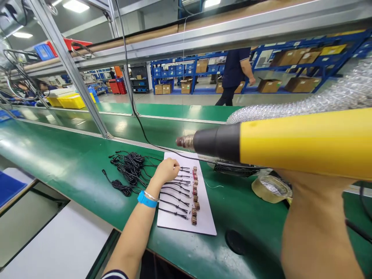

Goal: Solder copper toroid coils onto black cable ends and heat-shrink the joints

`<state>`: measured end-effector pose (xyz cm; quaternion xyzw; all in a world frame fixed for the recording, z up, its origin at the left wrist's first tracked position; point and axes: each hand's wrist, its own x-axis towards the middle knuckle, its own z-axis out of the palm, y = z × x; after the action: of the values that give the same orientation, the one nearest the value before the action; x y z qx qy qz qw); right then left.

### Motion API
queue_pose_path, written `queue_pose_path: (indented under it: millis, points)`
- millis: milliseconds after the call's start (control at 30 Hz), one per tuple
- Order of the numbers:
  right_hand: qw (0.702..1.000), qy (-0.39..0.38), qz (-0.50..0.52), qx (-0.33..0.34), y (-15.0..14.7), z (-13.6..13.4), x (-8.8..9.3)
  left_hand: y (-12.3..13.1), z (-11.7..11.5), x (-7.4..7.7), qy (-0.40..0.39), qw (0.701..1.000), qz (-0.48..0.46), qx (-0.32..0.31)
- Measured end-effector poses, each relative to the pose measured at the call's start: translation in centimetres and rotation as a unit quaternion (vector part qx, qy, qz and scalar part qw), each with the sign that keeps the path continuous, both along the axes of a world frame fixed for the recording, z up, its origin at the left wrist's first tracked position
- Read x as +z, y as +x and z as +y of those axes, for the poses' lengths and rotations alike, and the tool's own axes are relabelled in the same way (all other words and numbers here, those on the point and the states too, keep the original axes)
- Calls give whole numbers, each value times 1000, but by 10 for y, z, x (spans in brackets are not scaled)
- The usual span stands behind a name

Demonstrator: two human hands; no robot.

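Observation:
My right hand (312, 188) grips a yellow heat gun (293, 141) with a black front and a metal nozzle pointing left. The gun hides most of that hand's fingers. At the far end of a white board (203, 217), my left hand (167, 170) is closed, its fingers curled over black cables. Whatever lies between those fingertips is hidden. Several black cables (173, 202) lie side by side on the board, their split wire ends facing a column of small copper-coloured coils (194, 212). The cables lead back to a tangled black bundle (130, 166) on the left.
The board rests on a green bench (87, 166). A tape roll (271, 188) sits below the gun, and a dark round disc (235, 242) near the front. A black cord (139, 124) hangs from the metal frame. Behind, a person (235, 71) walks by shelves.

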<state>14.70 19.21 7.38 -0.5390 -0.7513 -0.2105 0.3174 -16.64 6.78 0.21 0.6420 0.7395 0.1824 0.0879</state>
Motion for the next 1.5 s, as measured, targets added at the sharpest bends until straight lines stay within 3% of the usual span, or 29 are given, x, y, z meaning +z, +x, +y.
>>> queue_pose_path:
  millis: [167, 267, 400, 600, 800, 867, 1000, 1200, 1500]
  points:
    - [999, 21, 37, 20, -13, -11, 10, -4, -13, -11, 17, 1000, 21, 16]
    - [998, 46, 18, 44, -19, -13, 22, -7, -16, -17, 8, 999, 30, 9]
    - [995, 45, -13, 92, -22, -10, 24, -5, -14, -23, -11, 999, 45, -2]
    - [951, 198, -94, 220, -50, -18, 29, -1, -13, -25, -28, 997, 66, -12]
    - [945, 223, -71, 228, -66, -15, 33, 0, -14, -26, -33, 996, 77, -17]
    - [954, 194, -100, 207, -69, -7, 36, 0, -14, -26, -28, 996, 77, -18]
    - [965, 67, -187, 171, -86, 14, 53, 0, -14, -28, -17, 997, 68, -20]
    - [933, -19, -293, 209, -122, 27, 78, 0, -17, -29, -4, 998, 48, -29]
    - [896, -74, -372, 232, -150, 25, 90, 3, -17, -29, 12, 998, 40, -38]
